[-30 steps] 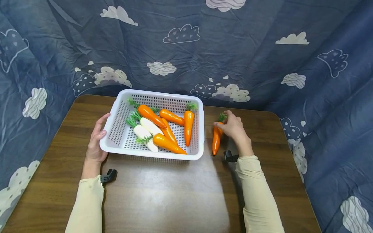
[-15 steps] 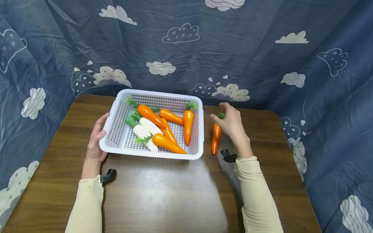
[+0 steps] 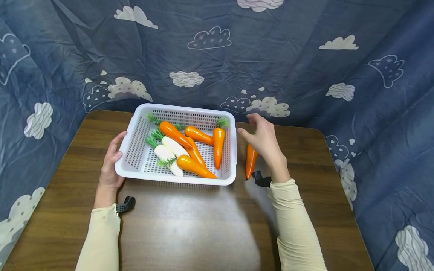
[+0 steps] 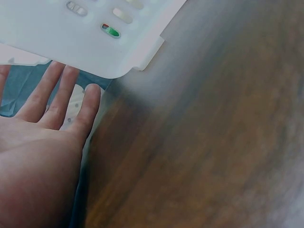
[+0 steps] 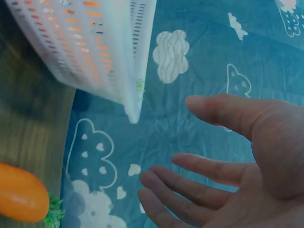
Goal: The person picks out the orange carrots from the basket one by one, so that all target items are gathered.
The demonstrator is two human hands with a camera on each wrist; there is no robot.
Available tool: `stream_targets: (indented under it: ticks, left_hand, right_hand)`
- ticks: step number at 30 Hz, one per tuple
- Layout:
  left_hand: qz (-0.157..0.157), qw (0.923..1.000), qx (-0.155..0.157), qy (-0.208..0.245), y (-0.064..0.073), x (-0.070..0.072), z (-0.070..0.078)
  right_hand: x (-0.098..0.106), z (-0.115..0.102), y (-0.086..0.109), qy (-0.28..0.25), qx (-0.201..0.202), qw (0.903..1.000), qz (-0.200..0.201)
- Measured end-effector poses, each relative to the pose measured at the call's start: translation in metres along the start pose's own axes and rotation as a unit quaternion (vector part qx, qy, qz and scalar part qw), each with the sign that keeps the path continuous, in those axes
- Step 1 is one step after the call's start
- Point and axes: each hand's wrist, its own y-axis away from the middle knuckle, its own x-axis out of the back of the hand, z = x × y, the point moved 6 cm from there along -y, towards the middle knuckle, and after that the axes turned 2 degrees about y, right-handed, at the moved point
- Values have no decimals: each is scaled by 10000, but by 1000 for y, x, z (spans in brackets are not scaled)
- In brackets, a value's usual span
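A white plastic basket (image 3: 142,175) with slotted sides holds several orange carrots (image 3: 194,166) and two white radishes (image 3: 169,160) with green tops. At the basket's left end, my left hand (image 3: 110,169) rests its fingertips against the rim, fingers extended; in the left wrist view those fingers (image 4: 85,111) reach up to the basket's edge. My right hand (image 3: 266,140) hovers to the right of the basket, thumb and fingers spread with nothing between them. Below it a single carrot (image 3: 250,160) lies on the table, its green top mostly hidden by the hand.
The brown wooden table (image 3: 190,226) carries the basket near its back edge. Behind and beside it hangs a blue curtain (image 3: 298,67) with a cloud print. Each wrist wears a black camera mount, such as the right one (image 3: 261,179).
My right hand has let go of the carrot's green top, opened, and shifted up and left toward the basket. The carrot stays on the table. My left hand and the basket keep their places.
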Motion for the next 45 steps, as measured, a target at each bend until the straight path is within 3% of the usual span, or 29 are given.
stream_targets:
  ticks: [18,27,34,39,45]
  left_hand:
    - [145,9999,30,9,0,1,-1]
    - [-130,9998,-55,120,1,-4,1]
    - [-23,10000,-47,83,0,0,0]
    - [-197,9996,-59,207,-1,-2,2]
    - [-16,10000,18,89,-2,1,-1]
  right_hand:
    - [-10,-50,-5,26,397,9988,-302]
    - [-20,-62,-9,86,403,9974,-590]
    - [-35,-74,-14,28,333,9950,-938]
    - [-49,-87,-20,203,370,9926,-1139]
    - [-67,-100,-27,355,519,9892,-1325]
